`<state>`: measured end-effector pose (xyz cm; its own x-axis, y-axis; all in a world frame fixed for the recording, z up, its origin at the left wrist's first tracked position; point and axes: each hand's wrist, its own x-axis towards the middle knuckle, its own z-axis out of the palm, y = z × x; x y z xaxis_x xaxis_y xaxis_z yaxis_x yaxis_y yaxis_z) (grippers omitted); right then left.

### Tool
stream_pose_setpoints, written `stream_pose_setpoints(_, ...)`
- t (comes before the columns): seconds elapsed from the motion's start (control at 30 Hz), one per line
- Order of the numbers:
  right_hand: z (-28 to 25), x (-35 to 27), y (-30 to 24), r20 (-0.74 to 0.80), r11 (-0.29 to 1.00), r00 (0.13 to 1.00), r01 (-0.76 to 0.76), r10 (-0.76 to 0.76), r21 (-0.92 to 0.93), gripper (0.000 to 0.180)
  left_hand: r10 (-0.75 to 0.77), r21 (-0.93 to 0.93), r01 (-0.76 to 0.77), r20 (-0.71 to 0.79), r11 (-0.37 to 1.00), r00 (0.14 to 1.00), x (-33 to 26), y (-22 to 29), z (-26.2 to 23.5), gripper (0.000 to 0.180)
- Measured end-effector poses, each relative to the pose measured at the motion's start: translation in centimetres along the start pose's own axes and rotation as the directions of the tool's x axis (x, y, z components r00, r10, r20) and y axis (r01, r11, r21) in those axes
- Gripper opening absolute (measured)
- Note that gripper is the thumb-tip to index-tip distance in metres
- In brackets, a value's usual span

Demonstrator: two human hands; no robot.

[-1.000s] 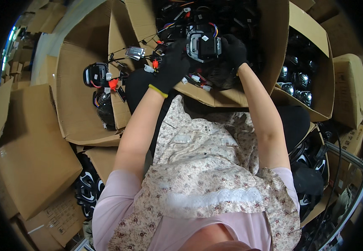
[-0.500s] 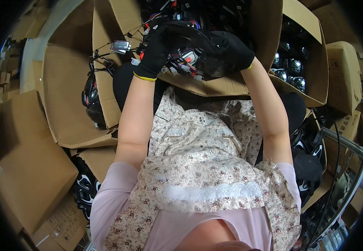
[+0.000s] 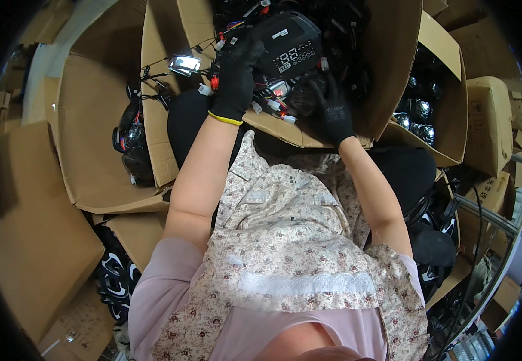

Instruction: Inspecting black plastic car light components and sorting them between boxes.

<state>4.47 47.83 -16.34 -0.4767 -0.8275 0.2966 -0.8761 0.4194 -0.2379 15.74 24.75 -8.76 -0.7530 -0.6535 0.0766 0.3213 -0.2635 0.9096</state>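
Observation:
My left hand (image 3: 237, 78), in a black glove with a yellow cuff, is closed on the left edge of a black digital dashboard display (image 3: 294, 45). Its face shows pale segment marks. The display is tilted over an open cardboard box (image 3: 321, 133). Wires with white and red connectors (image 3: 273, 104) lie below it. My right hand (image 3: 337, 114), also gloved in black, reaches down into the box, fingers stretched and apart. It is beside a dark, rounded, plastic-wrapped bundle (image 3: 307, 96); its fingertips partly merge with the dark contents.
A second box (image 3: 101, 132) at left holds a dark wrapped bundle (image 3: 135, 141). At right, another box (image 3: 450, 102) contains several shiny wrapped parts. A small silvery module (image 3: 184, 64) hangs on wires at the box's left flap. Black-and-white parts (image 3: 115, 274) lie lower left.
The display has turned from edge-on to face up and moved farther back with my left hand. My right hand has let go of it and come down toward the wrapped bundle.

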Motion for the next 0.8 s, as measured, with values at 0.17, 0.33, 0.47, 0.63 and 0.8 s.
stream_pose_setpoints(0.17,-3.8,1.1,-2.0,0.002,0.937,0.999,-0.038,0.039,0.347,0.085,0.051,0.133,-0.059,0.062,0.989,0.997,-0.5,1.3,-0.5,0.047)
stream_pose_setpoints(0.33,-5.2,0.2,-0.1,0.040,0.469,0.948,-0.192,0.315,0.862,0.098,0.029,0.133,-0.036,0.056,0.990,0.998,-1.1,1.5,0.6,0.034)
stream_pose_setpoints(0.47,-7.8,1.6,-3.0,-0.146,0.619,0.951,-0.056,0.272,0.783,0.100,0.156,0.440,-0.195,0.124,0.877,0.980,-2.2,-0.2,1.7,0.027)
stream_pose_setpoints(0.63,-9.8,3.3,-5.6,-0.371,0.933,0.922,0.037,0.106,0.359,0.102,-0.100,0.176,0.046,0.313,0.983,0.944,-3.8,1.2,3.1,0.040)
stream_pose_setpoints(0.8,-9.4,3.7,-5.9,-0.402,0.942,0.913,0.074,0.068,0.329,0.102,-0.178,0.184,0.121,0.334,0.975,0.926,-4.0,1.3,2.5,0.044)
